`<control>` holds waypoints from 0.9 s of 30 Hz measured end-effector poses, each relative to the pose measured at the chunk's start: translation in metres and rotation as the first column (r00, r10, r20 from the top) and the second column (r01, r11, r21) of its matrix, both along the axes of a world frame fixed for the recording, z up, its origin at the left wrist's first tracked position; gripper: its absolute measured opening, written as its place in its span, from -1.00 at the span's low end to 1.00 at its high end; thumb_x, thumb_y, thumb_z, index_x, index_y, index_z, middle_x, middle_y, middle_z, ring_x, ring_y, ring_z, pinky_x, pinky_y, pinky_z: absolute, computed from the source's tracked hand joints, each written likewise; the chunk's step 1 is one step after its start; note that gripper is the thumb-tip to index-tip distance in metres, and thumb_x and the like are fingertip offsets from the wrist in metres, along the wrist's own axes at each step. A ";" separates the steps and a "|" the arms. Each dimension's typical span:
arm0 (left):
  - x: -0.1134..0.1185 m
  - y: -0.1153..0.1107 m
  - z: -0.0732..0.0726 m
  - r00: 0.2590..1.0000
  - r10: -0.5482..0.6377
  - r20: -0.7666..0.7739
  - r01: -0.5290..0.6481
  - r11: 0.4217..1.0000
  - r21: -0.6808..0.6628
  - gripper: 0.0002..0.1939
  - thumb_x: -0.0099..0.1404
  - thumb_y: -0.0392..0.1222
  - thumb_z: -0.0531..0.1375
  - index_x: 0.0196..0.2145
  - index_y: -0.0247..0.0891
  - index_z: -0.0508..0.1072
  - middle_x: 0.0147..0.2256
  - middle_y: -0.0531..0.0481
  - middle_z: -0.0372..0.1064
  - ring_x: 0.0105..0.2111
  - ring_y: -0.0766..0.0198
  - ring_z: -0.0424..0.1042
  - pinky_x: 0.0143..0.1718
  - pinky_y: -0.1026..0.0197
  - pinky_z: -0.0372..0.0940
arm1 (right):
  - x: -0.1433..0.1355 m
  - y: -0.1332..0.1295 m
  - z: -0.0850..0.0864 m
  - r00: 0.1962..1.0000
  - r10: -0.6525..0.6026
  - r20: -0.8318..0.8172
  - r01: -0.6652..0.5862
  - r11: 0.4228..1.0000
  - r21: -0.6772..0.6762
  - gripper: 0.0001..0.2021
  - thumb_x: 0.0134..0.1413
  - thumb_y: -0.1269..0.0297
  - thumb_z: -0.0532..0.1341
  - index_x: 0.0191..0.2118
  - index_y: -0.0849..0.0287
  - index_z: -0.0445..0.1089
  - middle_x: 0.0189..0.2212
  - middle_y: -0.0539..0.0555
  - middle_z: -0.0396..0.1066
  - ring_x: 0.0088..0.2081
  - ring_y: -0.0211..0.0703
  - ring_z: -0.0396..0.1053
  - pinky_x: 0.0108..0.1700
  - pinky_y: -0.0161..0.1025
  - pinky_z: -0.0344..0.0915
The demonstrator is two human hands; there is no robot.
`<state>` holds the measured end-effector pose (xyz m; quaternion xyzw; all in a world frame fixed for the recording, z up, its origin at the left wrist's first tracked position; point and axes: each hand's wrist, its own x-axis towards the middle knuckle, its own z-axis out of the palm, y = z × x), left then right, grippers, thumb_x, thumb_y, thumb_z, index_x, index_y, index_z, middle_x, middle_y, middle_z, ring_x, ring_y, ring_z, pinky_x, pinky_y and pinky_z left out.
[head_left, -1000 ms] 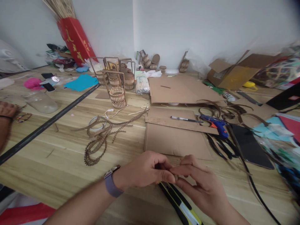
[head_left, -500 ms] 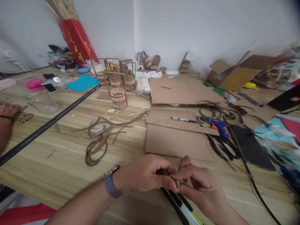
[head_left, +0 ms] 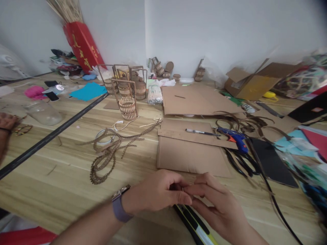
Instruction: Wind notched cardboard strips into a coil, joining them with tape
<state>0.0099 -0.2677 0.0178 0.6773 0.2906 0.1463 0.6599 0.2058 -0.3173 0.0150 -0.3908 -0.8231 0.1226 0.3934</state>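
Note:
My left hand [head_left: 160, 192], with a watch on a purple band [head_left: 121, 206], is closed, thumb pressed toward the fingers. Against its fingertips, my right hand [head_left: 219, 204] is closed in a pinch. Between them is a small brown piece, perhaps rolled cardboard, now almost wholly hidden by the fingers. Below the hands a black and yellow utility knife [head_left: 195, 224] lies on the wooden table. Just beyond them are flat cardboard sheets [head_left: 189, 156] with a pen [head_left: 201, 132] on top.
Corrugated strips [head_left: 107, 156] lie coiled at left, near a small slatted basket [head_left: 127, 107]. To the right are a blue glue gun [head_left: 237, 137], black-handled scissors [head_left: 245, 161], a phone [head_left: 273, 163] and a black cable [head_left: 281, 211]. Another person's hand [head_left: 7, 122] rests at far left.
The fingers of both hands have closed further over the small brown piece, which showed more before. My right hand's fingers have shifted slightly left. The view has moved a little.

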 end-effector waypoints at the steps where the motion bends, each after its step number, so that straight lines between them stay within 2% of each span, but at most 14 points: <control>1: -0.001 0.001 0.001 0.999 -0.036 0.030 0.037 0.998 -0.043 -0.56 0.24 0.13 0.26 -0.18 -0.34 0.52 -0.51 0.13 0.22 -0.52 0.38 0.17 -0.52 0.36 0.05 | 0.000 0.000 0.002 0.999 0.008 -0.033 -0.009 1.000 -0.020 -0.92 0.18 0.36 0.25 -0.31 0.09 0.50 -0.51 0.01 0.42 -0.48 -0.23 0.41 -0.44 -0.30 0.37; 3: -0.003 0.002 0.003 0.993 -0.090 0.075 0.098 0.989 -0.108 -0.51 0.22 0.19 0.26 -0.16 -0.32 0.52 -0.49 0.12 0.24 -0.52 0.38 0.18 -0.50 0.35 0.08 | -0.002 0.000 0.004 0.995 0.020 -0.102 -0.026 0.998 -0.058 -0.95 0.15 0.31 0.30 -0.33 0.09 0.51 -0.53 0.00 0.42 -0.49 -0.24 0.41 -0.48 -0.33 0.35; 6: -0.004 0.003 0.006 0.985 -0.134 0.107 0.150 0.977 -0.150 -0.52 0.17 0.22 0.29 -0.23 -0.30 0.54 -0.50 0.12 0.26 -0.52 0.39 0.20 -0.47 0.35 0.10 | -0.006 0.000 0.005 0.974 0.042 -0.221 -0.069 0.991 -0.119 -0.93 0.10 0.24 0.35 -0.36 0.08 0.53 -0.56 -0.03 0.39 -0.53 -0.27 0.38 -0.54 -0.39 0.32; 10: -0.003 0.003 0.006 0.988 -0.116 0.104 0.130 0.982 -0.137 -0.60 0.17 0.13 0.32 -0.30 -0.31 0.54 -0.52 0.14 0.29 -0.54 0.40 0.21 -0.46 0.35 0.13 | -0.008 0.001 0.004 0.947 0.066 -0.313 -0.116 0.983 -0.143 -0.89 0.09 0.18 0.36 -0.36 0.07 0.52 -0.61 -0.07 0.36 -0.56 -0.30 0.35 -0.54 -0.43 0.33; 13: -0.002 0.002 0.002 0.995 -0.065 0.073 0.072 0.992 -0.105 -0.59 0.18 0.14 0.31 -0.29 -0.32 0.54 -0.52 0.13 0.30 -0.54 0.40 0.22 -0.48 0.35 0.14 | -0.005 0.001 0.002 0.967 0.052 -0.250 -0.087 0.987 -0.132 -0.89 0.13 0.18 0.33 -0.36 0.07 0.52 -0.57 -0.04 0.36 -0.53 -0.28 0.37 -0.51 -0.41 0.36; 17: -0.001 0.001 -0.003 1.000 -0.012 -0.002 0.012 1.000 0.007 -0.48 0.23 0.26 0.21 -0.33 -0.36 0.49 -0.57 0.13 0.24 -0.58 0.39 0.20 -0.57 0.37 0.05 | -0.001 0.001 -0.003 0.998 0.022 -0.065 -0.027 0.997 -0.074 -0.94 0.16 0.33 0.28 -0.26 0.09 0.51 -0.45 0.04 0.42 -0.43 -0.21 0.43 -0.45 -0.34 0.40; 20: 0.000 0.000 -0.004 0.999 0.036 -0.026 -0.034 0.997 0.071 -0.46 0.21 0.28 0.21 -0.36 -0.36 0.48 -0.58 0.14 0.21 -0.58 0.41 0.17 -0.57 0.37 0.03 | 0.000 0.002 -0.004 1.000 0.007 -0.005 -0.008 0.998 -0.059 -0.90 0.16 0.38 0.25 -0.23 0.09 0.50 -0.43 0.05 0.44 -0.41 -0.19 0.44 -0.43 -0.32 0.40; 23: 0.001 -0.001 -0.004 0.998 0.051 -0.039 -0.051 0.999 -0.001 -0.43 0.14 0.30 0.26 -0.30 -0.36 0.49 -0.59 0.16 0.22 -0.58 0.40 0.18 -0.58 0.37 0.03 | -0.001 0.001 -0.003 0.999 0.008 -0.042 -0.013 0.992 -0.122 -0.92 0.17 0.34 0.25 -0.32 0.08 0.51 -0.48 0.03 0.43 -0.43 -0.20 0.43 -0.45 -0.33 0.38; 27: 0.000 0.001 -0.007 1.000 -0.010 0.027 0.016 0.977 -0.211 -0.41 0.05 0.27 0.34 -0.25 -0.35 0.53 -0.55 0.15 0.27 -0.60 0.45 0.17 -0.59 0.37 0.02 | -0.003 0.000 0.001 0.980 -0.011 -0.201 -0.028 0.981 -0.190 -0.86 0.11 0.22 0.33 -0.43 0.10 0.52 -0.54 0.00 0.40 -0.51 -0.24 0.41 -0.51 -0.35 0.35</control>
